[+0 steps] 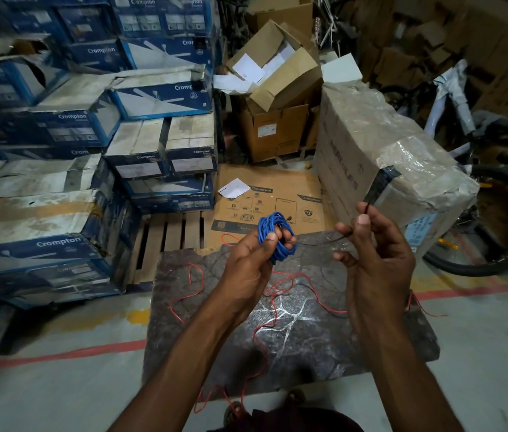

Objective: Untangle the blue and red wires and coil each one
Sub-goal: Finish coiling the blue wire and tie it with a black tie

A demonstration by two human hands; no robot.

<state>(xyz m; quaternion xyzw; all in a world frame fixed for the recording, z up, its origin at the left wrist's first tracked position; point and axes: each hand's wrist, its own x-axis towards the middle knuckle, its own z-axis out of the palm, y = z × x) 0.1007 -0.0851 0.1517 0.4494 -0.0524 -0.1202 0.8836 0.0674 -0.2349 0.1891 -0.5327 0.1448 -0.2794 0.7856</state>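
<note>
Blue wire [276, 236] coiled; red wire [280, 294] loose.

2 hands [277, 257], 1 blue coil [277, 236], 1 red wire [280, 285].

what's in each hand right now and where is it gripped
The left hand grips the blue wire coil around its bundled loops. The right hand pinches a thin dark wire near its end, between thumb and fingers.

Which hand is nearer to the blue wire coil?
Left. The left hand grips the blue wire coil itself; the right hand is off to the coil's right, pinching a thin dark wire.
</note>
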